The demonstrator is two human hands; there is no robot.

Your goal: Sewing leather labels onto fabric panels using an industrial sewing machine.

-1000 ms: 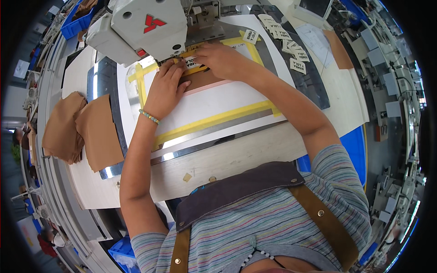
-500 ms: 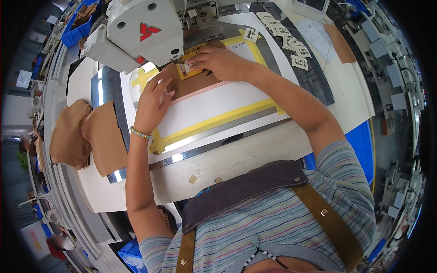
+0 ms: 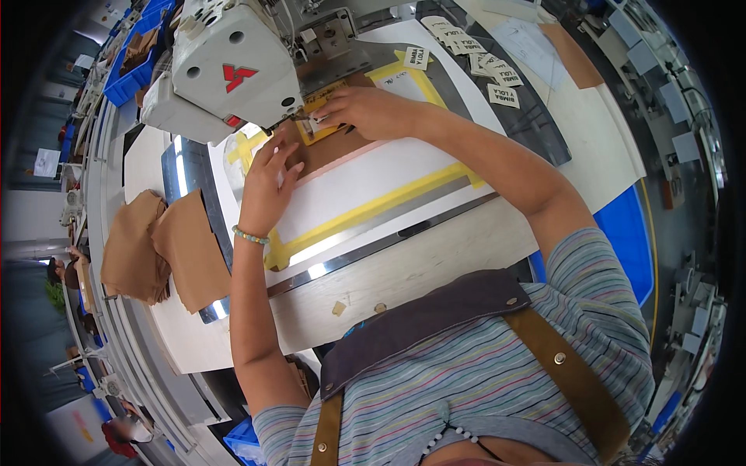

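My left hand (image 3: 266,186) lies open at the left end of a brown panel (image 3: 317,158), its fingers apart and the fingertips close under the sewing machine head (image 3: 225,66). A yellow-edged template (image 3: 329,133) with a window rests on this panel. My right hand (image 3: 365,111) reaches over the template from the right, fingers bent and together at a small pale piece (image 3: 317,123) in the window. A dark pointed tip (image 3: 350,130) sticks out below these fingers; the rest of it is hidden. Beneath lies a white sheet (image 3: 342,190) bordered with yellow tape (image 3: 365,211).
Pale printed labels (image 3: 503,95) lie in overlapping rows on the dark plate at right, one single label (image 3: 417,57) nearer the machine. Stacked brown panels (image 3: 136,252) stand on the table at left. Blue bins (image 3: 633,245) flank the table. Another brown piece (image 3: 571,54) lies far right.
The whole view has shifted and turned slightly. Both hands keep nearly the same places on the brown panel and template; I see no clear change in what they touch.
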